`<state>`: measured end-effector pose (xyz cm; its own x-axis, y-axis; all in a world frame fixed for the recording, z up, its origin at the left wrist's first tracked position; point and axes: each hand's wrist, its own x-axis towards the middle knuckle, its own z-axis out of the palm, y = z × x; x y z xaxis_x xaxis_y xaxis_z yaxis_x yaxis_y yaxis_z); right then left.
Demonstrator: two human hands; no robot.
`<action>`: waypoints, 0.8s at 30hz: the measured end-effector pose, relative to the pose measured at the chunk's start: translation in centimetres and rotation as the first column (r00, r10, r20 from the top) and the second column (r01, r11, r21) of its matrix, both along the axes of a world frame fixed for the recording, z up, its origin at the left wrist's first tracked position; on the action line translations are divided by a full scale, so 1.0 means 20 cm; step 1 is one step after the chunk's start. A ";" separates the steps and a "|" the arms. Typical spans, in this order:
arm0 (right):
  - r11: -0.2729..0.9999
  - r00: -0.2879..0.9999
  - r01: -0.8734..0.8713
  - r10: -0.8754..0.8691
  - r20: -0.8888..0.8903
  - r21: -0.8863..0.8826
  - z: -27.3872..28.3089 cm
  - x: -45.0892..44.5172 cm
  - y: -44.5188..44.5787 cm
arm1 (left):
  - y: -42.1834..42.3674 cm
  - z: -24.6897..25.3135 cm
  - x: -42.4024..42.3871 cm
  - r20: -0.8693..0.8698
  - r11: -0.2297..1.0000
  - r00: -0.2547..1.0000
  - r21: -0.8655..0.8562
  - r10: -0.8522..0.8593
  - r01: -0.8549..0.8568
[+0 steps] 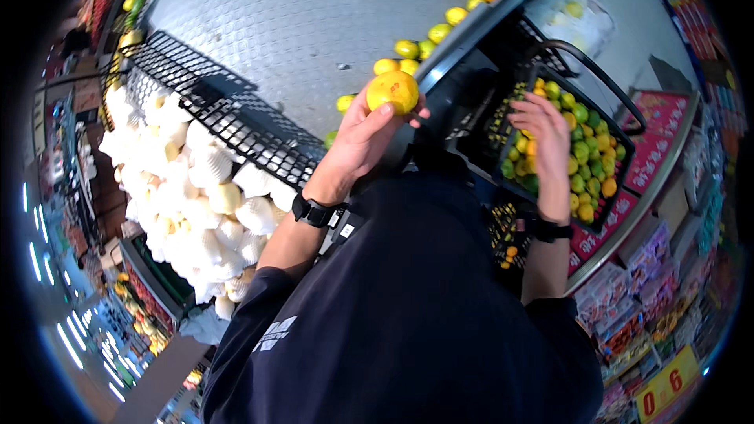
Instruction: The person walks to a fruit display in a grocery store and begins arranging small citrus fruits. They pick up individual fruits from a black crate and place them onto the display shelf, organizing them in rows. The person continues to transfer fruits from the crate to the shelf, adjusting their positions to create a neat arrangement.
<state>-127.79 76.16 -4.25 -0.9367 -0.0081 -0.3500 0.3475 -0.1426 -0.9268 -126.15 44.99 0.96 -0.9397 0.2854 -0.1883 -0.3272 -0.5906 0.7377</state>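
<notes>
My left hand (368, 132) is closed around an orange-yellow citrus fruit (393, 92), held above the near edge of a grey textured display surface (283, 17). Over a black basket (624, 174) of small green and orange citrus fruits (583, 153) is my right hand (545, 129), its fingers slightly bent and no object seen in it; whether it touches the fruits I cannot tell. A loose row of yellow-green citrus fruits (439, 33) lies along the metal rim of the display surface, close to the held fruit.
A black plastic mesh divider (235, 123) borders a heap of pale fruits in white foam nets (218, 200) on the left. The basket's dark handle (595, 68) stands up at the right. Beyond it are a red printed panel (660, 147) and shelves of packaged goods (648, 277).
</notes>
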 end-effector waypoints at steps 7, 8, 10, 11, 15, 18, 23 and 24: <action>0.283 0.962 -0.098 -0.218 0.163 0.954 -0.75 -0.04 0.58 | -0.23 -0.05 0.10 0.339 0.918 0.940 0.358 0.044 -0.172; 0.143 0.964 -0.191 -0.162 0.213 0.971 -0.86 -0.02 0.64 | -0.27 -0.07 0.09 0.371 0.926 0.921 0.293 0.118 -0.237; -0.054 0.968 -0.246 -0.070 0.242 0.968 -0.91 0.01 0.65 | -0.31 -0.14 0.09 0.434 0.917 0.861 0.162 0.266 -0.365; -0.002 0.957 -0.279 -0.085 0.277 0.960 -0.86 -0.02 0.58 | -0.37 -0.22 0.11 0.531 0.889 0.771 0.070 0.351 -0.453; 0.123 0.933 -0.260 -0.225 0.283 0.958 -0.81 -0.07 0.53 | -0.58 -0.40 0.23 0.674 0.791 0.534 -0.124 0.510 -0.599; 0.209 0.897 -0.295 -0.275 0.346 0.932 -0.77 -0.11 0.56 | -0.75 -0.60 0.36 0.589 0.759 0.511 -0.309 0.626 -0.573; 0.202 0.938 -0.224 -0.222 0.267 0.953 -0.80 -0.09 0.67 | -0.67 -0.51 0.34 0.330 0.619 0.573 -0.655 0.750 -0.434; 0.465 0.910 -0.122 -0.299 0.285 0.877 -0.78 -0.10 0.65 | -0.65 -0.50 0.32 0.251 0.596 0.641 -0.693 0.726 -0.405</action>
<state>-129.80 89.24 -19.84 -0.7136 0.5683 -0.4097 0.7000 0.6019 -0.3843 -119.70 32.06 -9.03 -0.5946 -0.5764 -0.5606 -0.4519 -0.3370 0.8259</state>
